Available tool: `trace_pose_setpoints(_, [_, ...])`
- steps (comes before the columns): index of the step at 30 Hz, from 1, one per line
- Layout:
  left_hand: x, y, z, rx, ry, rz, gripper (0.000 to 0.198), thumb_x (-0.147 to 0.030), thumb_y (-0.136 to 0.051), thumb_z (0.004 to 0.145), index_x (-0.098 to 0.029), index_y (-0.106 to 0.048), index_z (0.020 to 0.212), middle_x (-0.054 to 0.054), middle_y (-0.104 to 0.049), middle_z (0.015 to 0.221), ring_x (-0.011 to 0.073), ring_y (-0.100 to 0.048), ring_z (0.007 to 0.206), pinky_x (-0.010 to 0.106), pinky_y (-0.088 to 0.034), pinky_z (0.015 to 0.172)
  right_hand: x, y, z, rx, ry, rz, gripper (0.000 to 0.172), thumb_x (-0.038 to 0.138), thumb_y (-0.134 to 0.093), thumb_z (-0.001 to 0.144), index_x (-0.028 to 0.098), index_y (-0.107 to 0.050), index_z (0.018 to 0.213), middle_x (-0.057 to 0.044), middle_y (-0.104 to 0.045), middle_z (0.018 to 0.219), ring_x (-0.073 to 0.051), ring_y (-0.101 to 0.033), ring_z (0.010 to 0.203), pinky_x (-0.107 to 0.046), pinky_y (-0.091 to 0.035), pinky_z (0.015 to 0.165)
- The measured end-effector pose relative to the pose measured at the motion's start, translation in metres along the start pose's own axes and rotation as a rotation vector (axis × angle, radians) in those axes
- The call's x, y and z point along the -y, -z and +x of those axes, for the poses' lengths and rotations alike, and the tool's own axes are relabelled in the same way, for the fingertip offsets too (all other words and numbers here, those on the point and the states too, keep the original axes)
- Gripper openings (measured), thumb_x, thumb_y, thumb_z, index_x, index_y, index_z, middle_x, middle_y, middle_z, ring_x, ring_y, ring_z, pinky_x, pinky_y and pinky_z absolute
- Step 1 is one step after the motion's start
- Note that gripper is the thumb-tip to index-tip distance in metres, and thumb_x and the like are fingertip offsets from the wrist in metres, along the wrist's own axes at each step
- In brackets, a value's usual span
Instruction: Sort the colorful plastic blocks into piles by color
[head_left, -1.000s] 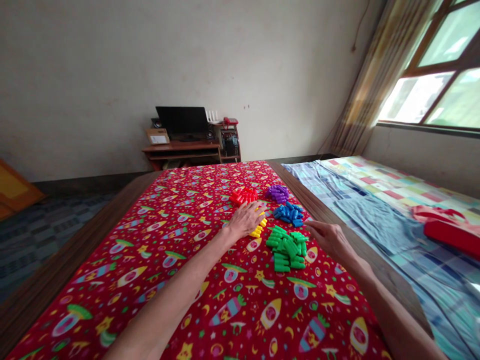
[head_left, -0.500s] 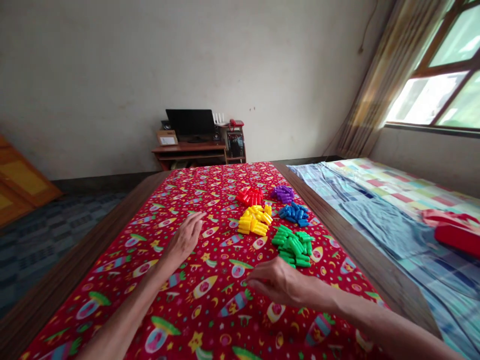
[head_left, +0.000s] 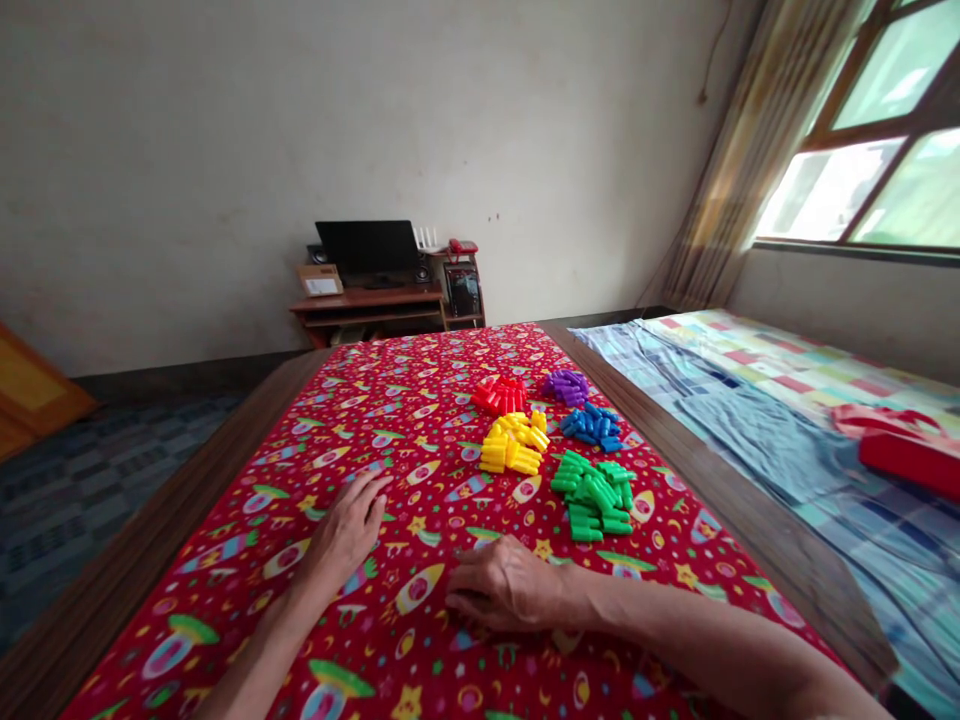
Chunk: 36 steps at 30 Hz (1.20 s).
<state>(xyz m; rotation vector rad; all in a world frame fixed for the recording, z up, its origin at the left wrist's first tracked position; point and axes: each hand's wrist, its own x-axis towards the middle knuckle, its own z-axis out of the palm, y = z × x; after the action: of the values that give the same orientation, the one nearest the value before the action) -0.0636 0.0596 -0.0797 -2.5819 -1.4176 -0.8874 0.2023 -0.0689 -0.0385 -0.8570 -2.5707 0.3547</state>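
Note:
My left hand (head_left: 347, 525) lies palm down over the red patterned cloth (head_left: 300, 560), its fingers stretched out and nothing visible in them. To its right, my right hand (head_left: 502, 583) is closed low over the cloth with its fingers curled under. Whatever it might hold is hidden. Nearest to the right hand is a heap of short green plastic tubes (head_left: 592, 497). Behind that lie yellow tubes (head_left: 512, 445) and blue tubes (head_left: 592, 427). Farther back are red tubes (head_left: 500, 395) and purple tubes (head_left: 566, 387). Each colour forms its own loose pile.
The cloth covers a table with dark wooden edges (head_left: 720, 500). A bed (head_left: 757, 400) with a red bag (head_left: 911, 460) on it stands along the right side. At the far wall, a desk (head_left: 375, 298) carries a monitor (head_left: 367, 250) and a red telephone (head_left: 461, 246).
My right hand has moved left and slightly nearer to me, away from the green pile. My left hand has drawn back a little. The camera view has turned slightly right.

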Motion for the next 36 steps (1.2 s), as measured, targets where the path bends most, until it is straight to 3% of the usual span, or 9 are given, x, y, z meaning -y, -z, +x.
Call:
trace_pose_setpoints(4, [0.000,0.001,0.001,-0.007,0.004,-0.002,0.040,-0.037,-0.033,0.092,-0.020,-0.063,0.113,0.011,-0.064,0.123,0.0271,-0.061,0.113,0.043,-0.052,0.097,-0.003,-0.001,0.003,0.003,0.007,0.022,0.022,0.031,-0.046,0.096,0.018,-0.062,0.086,-0.003,-0.068,0.078,-0.010,-0.055,0.061,-0.022,-0.034,0.056])
trace_pose_setpoints(9, [0.003,-0.001,0.000,0.004,0.005,-0.001,0.041,-0.036,-0.032,0.092,-0.018,-0.062,0.114,0.013,-0.062,0.124,0.0288,-0.060,0.114,0.045,-0.051,0.098,-0.017,-0.005,0.014,-0.056,-0.106,-0.006,0.021,0.026,-0.047,0.095,0.017,-0.062,0.083,-0.003,-0.069,0.077,-0.010,-0.055,0.060,-0.021,-0.034,0.055])
trace_pose_setpoints(17, [0.005,-0.004,-0.001,-0.002,-0.008,-0.001,0.041,-0.036,-0.032,0.092,-0.017,-0.061,0.115,0.014,-0.062,0.124,0.0278,-0.060,0.114,0.044,-0.051,0.099,-0.023,-0.008,0.011,-0.071,-0.053,-0.024,0.022,0.030,-0.046,0.095,0.017,-0.064,0.096,-0.004,-0.070,0.085,-0.012,-0.061,0.069,-0.021,-0.040,0.060])
trace_pose_setpoints(36, [0.004,-0.002,-0.001,-0.005,-0.003,0.002,0.042,-0.037,-0.032,0.093,-0.018,-0.062,0.114,0.013,-0.063,0.124,0.0283,-0.060,0.115,0.045,-0.051,0.099,-0.027,-0.013,0.007,-0.074,-0.040,0.005,0.019,0.029,-0.048,0.094,0.019,-0.064,0.099,-0.005,-0.069,0.088,-0.013,-0.062,0.073,-0.021,-0.042,0.063])
